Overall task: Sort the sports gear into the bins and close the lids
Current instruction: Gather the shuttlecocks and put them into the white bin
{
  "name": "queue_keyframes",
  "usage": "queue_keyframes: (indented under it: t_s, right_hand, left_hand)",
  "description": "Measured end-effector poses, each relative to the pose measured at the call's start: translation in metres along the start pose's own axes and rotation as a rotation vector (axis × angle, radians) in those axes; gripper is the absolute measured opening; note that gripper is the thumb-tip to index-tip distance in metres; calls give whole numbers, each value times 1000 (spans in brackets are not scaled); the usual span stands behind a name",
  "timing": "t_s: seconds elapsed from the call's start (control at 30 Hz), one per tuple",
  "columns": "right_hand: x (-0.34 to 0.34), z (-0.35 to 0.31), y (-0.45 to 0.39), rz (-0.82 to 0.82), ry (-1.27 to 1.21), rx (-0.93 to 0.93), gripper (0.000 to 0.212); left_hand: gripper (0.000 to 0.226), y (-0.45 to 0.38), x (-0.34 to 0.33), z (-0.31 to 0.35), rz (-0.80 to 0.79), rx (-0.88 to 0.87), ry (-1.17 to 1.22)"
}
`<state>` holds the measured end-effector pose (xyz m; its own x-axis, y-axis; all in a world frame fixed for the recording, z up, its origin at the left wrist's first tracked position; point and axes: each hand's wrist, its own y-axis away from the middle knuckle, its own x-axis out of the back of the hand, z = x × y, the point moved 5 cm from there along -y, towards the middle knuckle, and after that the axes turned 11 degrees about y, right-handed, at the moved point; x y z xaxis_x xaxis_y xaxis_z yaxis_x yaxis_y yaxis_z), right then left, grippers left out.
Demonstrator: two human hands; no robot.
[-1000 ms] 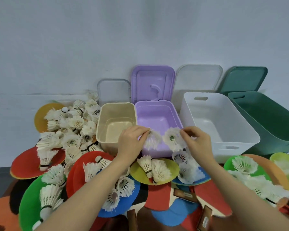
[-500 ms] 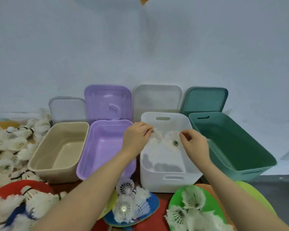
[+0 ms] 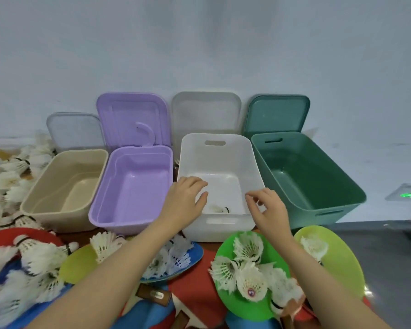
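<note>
Both hands, left hand (image 3: 185, 198) and right hand (image 3: 268, 207), are hovering with fingers loosely spread, holding nothing, over the white bin (image 3: 220, 148); a shuttlecock (image 3: 220, 208) is lying inside. Light shuttlecocks may be bouncing out, or mixing into wrong bins.

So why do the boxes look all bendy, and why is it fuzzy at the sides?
Head view: the wide lens bows straight lines, so the white bin and green bin splay outward; the shuttlecocks at the left edge smear into blur, while the middle stays sharper; the light is soft, with only faint shadows.
</note>
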<state>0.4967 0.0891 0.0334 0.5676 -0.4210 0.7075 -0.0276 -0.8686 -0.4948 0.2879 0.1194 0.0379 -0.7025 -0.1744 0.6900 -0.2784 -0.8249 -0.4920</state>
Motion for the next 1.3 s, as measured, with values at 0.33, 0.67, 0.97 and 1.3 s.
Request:
queue_keyframes:
  t_s: [0.33, 0.67, 0.97, 1.3]
  right_hand:
    - [2, 40, 78, -214, 348, -207, 19]
    - [-1, 50, 86, -235, 213, -444, 15]
    - [30, 49, 95, -77, -45, -359, 10]
    - [67, 19, 54, 142, -246, -212, 14]
  left_hand:
    - [27, 58, -22, 49, 23, -211, 109]
    - [33, 100, -73, 45, -306, -186, -71]
    - [29, 108, -76, 49, -249, 0, 39]
    - [21, 55, -4, 84, 231, -180, 68]
